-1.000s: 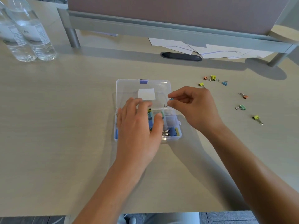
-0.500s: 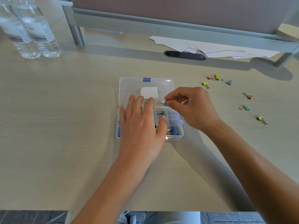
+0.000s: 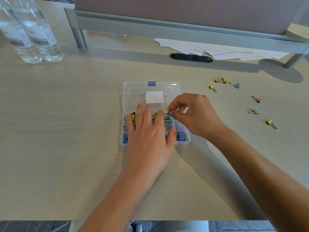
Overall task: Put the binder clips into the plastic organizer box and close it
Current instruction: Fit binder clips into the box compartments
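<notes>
Mid-loading: right hand [image 3: 195, 114] pinches a small blue binder clip [image 3: 168, 113] between thumb and fingertips, just over the far row of the plastic organizer box [image 3: 182, 139], whose lid [image 3: 133, 91] lies open beyond both hands. Left hand [image 3: 147, 131] lies flat with straight, spread fingers on the box, seemingly steadying it and covering most compartments. Next move looks like dropping the clip into the compartment below the pinch, then reaching out to the right for the loose clips [image 3: 254, 111] on the table [image 3: 66, 131]; closing comes later.

the water bottles [image 3: 33, 36] carry printed labels, too blurred to read; no other text.
</notes>
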The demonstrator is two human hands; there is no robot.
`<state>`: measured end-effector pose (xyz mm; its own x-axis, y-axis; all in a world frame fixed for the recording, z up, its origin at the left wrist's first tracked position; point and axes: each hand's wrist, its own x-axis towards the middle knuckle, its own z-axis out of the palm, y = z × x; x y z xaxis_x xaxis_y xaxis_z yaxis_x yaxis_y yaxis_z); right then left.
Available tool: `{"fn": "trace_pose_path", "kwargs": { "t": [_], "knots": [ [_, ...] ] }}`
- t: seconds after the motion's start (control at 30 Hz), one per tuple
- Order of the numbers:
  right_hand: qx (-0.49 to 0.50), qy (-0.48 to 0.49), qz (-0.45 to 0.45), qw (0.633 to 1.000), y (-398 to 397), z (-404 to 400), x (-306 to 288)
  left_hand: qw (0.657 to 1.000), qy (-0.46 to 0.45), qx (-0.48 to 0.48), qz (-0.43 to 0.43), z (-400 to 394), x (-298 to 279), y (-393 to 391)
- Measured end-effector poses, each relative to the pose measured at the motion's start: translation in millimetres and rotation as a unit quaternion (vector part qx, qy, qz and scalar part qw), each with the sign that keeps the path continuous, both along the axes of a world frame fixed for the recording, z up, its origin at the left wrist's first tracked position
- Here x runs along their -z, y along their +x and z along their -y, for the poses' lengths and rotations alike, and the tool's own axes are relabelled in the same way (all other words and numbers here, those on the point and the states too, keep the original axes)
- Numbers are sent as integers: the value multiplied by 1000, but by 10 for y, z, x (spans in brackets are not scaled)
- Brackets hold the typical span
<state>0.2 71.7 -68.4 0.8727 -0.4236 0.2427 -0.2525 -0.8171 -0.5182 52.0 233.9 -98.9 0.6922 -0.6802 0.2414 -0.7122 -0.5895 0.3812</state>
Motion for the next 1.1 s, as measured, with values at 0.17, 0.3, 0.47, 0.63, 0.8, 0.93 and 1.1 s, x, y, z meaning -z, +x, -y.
{"fn": "trace_pose_path", "kwargs": {
  "t": [0.17,0.3,0.47,0.63,0.8,0.93,1.1],
  "knots": [
    [-4,19,-5,1000,19,29,-16,1000,27,3,14,-5,-6,-11],
    [8,36,-3,999,30,34,-6,999,31,3,14,-1,-7,-15],
    [18,29,-3,999,50,22,5,1000,26,5,9,-3,-17,-18],
    [57,52,58,995,-110,20,-18,1000,9,8,-4,58,-56,-48],
    [144,130,106,975,-532,161,17,999,6,52,-11,247,-187,-204],
    [212,153,137,955,-983,375,59,993,18,114,-16,495,-308,-379],
    [300,159,180,923,-1475,581,211,988,-3,155,-17,917,-325,-631]
  ]
}}
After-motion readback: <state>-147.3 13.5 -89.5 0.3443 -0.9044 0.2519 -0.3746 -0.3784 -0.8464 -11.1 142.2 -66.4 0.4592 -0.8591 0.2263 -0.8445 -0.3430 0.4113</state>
